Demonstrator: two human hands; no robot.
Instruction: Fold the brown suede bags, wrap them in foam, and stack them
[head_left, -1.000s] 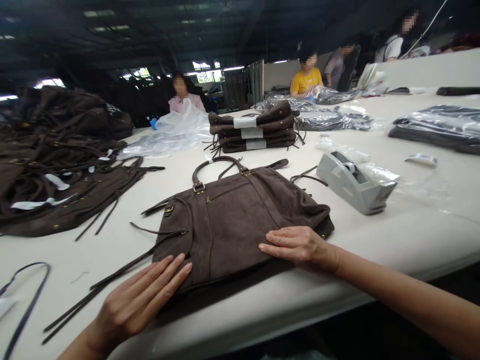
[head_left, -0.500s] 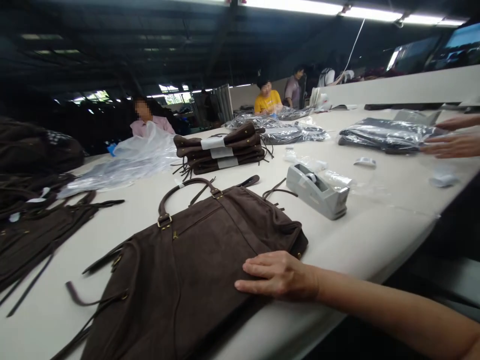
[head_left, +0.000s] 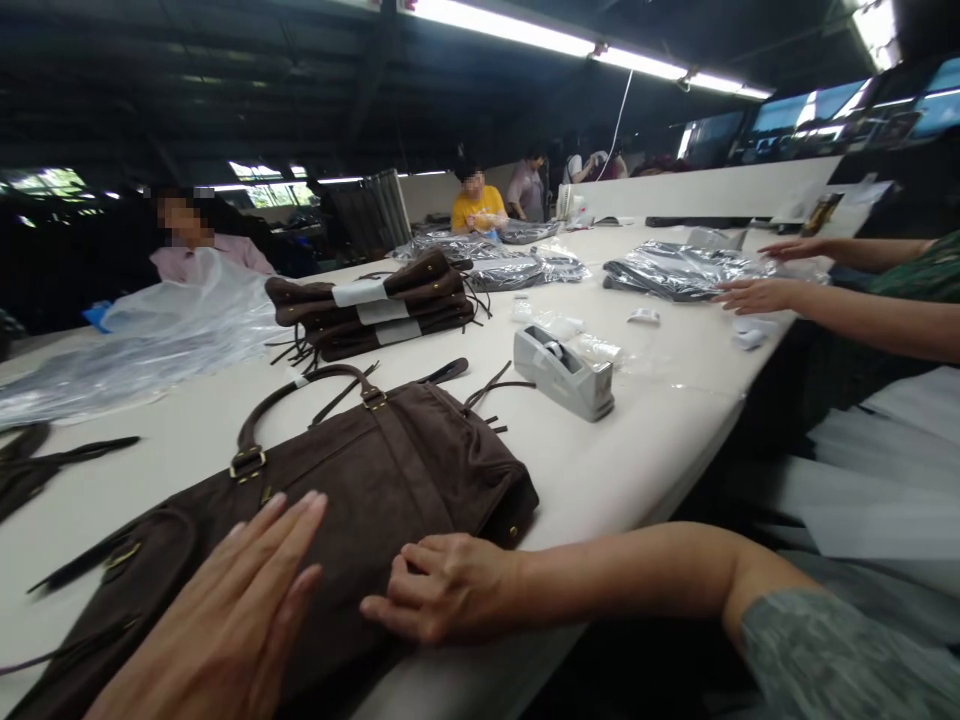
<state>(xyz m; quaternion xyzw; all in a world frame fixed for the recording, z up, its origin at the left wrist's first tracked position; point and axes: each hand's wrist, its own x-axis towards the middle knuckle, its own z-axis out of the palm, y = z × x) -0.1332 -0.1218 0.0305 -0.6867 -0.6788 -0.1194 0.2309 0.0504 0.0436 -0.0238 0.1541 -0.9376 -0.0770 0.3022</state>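
A dark brown handbag [head_left: 360, 500] with brass-coloured buckles and a rolled top handle [head_left: 300, 385] lies flat on the pale table. Over its left half is my left hand [head_left: 225, 610], fingers stretched out and holding nothing; whether it touches the bag I cannot tell. At the bag's near lower edge my right hand [head_left: 442, 590] has its fingers curled in against the material. A white wrap [head_left: 296, 378] shows on the handle. Beyond the bag's right end stands a grey tape dispenser [head_left: 562, 372].
Folded brown bags with white paper bands [head_left: 375, 310] are stacked behind the handbag. Clear plastic [head_left: 150, 340] spreads at the left. A co-worker's hands [head_left: 765, 290] are by a plastic-wrapped bag [head_left: 675, 270] at the right. Other people stand further back.
My left hand has come into view over the bag. My right hand's fingers have gone from nearly flat to curled. The view has turned right, showing more of the co-worker's arms.
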